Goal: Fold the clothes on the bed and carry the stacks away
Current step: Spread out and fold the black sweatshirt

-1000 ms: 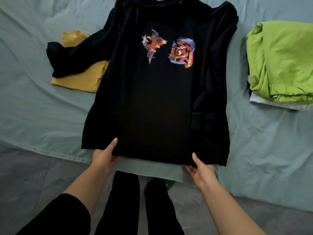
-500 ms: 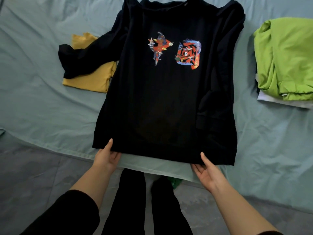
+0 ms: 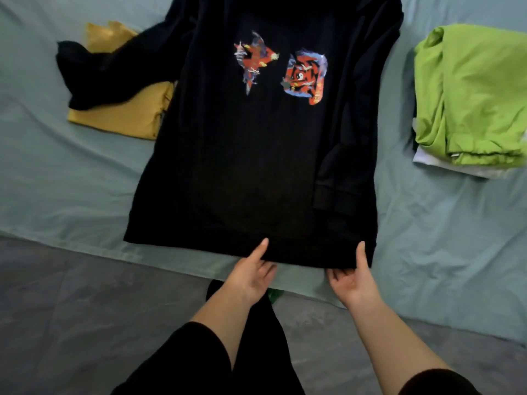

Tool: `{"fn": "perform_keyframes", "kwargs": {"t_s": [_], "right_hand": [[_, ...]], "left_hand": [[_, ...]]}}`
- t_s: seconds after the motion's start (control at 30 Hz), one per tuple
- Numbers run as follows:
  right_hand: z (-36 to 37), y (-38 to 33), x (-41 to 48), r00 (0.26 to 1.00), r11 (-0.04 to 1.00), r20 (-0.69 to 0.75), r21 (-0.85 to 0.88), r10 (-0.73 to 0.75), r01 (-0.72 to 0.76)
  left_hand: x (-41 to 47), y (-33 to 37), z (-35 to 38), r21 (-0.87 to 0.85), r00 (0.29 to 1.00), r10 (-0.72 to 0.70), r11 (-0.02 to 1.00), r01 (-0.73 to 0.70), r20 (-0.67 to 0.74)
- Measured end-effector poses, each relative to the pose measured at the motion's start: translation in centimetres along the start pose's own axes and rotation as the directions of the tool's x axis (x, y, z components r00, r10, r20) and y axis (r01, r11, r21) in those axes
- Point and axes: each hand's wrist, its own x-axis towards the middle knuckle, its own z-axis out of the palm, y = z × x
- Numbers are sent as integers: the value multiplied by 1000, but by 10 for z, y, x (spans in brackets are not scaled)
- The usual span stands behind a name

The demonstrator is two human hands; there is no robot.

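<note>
A black sweatshirt with a red and blue print lies front up on the bed. Its right sleeve is folded in over the body; its left sleeve stretches out over a folded yellow garment. My left hand pinches the hem near its middle, thumb on top and fingers under the cloth. My right hand pinches the hem near the right corner in the same way. A folded green garment tops a stack at the right.
The pale green bed sheet covers the bed, whose edge runs across just below the hem. Grey floor lies in front of it. White cloth shows under the green garment. My dark-trousered legs stand between my arms.
My left hand has slid right along the hem, from the left corner to near the middle. My right hand stays near the right corner. The view has shifted closer.
</note>
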Motion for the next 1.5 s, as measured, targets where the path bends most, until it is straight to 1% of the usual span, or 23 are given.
{"fn": "perform_keyframes", "kwargs": {"t_s": [0.13,0.3,0.4,0.47,0.53,0.57,0.6,0.63,0.67,0.73,0.8,0.87,0.93,0.97,1.03,1.07,1.1,1.13,1.2,1.27,1.37,1.43,1.5], "right_hand": [[-6,-29,14,1000,1000,-10,2,7,-7],[-38,-37,18,985,985,-23,23,-172,172],[-53,-32,20,982,986,-90,-48,-167,163],[-49,-31,21,982,986,-111,-89,-153,143],[-42,-34,19,947,959,-220,-211,-234,188],[-38,-37,16,892,902,-301,-374,-337,215],[-33,-40,11,811,798,-343,-556,-473,231],[-26,-43,4,733,677,-315,-688,-603,261],[-17,-45,-3,674,556,-230,-768,-702,317],[9,-47,-15,637,357,16,-817,-771,452],[37,-48,-17,667,206,234,-835,-707,511],[62,-50,-12,735,121,343,-859,-585,497],[82,-52,-4,825,43,325,-921,-462,387],[90,-51,-1,851,-62,309,-948,-425,313],[97,-50,8,845,-270,313,-940,-434,209],[97,-52,12,813,-319,342,-925,-470,205],[95,-57,17,782,-311,372,-920,-500,239],[93,-66,20,773,-244,387,-921,-504,302],[86,-90,23,791,-31,415,-892,-450,450],[78,-124,14,765,106,480,-814,-429,571],[67,-188,-14,732,242,539,-710,-418,661],[62,-243,-34,658,204,593,-652,-463,731],[59,-302,-54,542,75,648,-602,-536,795]], "left_hand": [[20,-40,44,94,997,-72,993,70,22],[25,-52,48,175,993,-39,983,58,-111],[25,-49,50,251,979,-30,964,82,-204],[21,-46,56,333,970,-66,932,143,-232],[9,-41,61,453,958,-181,851,266,-223],[2,-38,63,520,945,-247,790,323,-213],[-5,-35,64,580,933,-297,732,358,-202],[-10,-32,67,634,926,-324,679,370,-193],[-15,-28,72,679,927,-325,640,360,-185],[-22,-19,86,753,970,-203,615,234,-137],[-19,-9,101,773,994,102,633,-37,-35],[-16,6,113,776,929,354,556,-297,102],[-14,18,121,780,898,389,489,-390,205],[-11,20,123,782,908,351,491,-385,226],[-6,19,126,794,942,255,515,-324,219],[-4,17,127,801,953,224,522,-293,203],[-3,14,129,804,959,214,528,-273,185],[-2,11,130,801,959,224,535,-268,171],[-3,2,139,794,945,283,529,-299,167],[-7,-12,159,788,912,359,494,-367,200],[-13,-39,212,785,812,466,327,-526,350],[-17,-59,262,762,729,499,188,-620,469],[-23,-76,316,726,666,508,110,-679,546]]}}
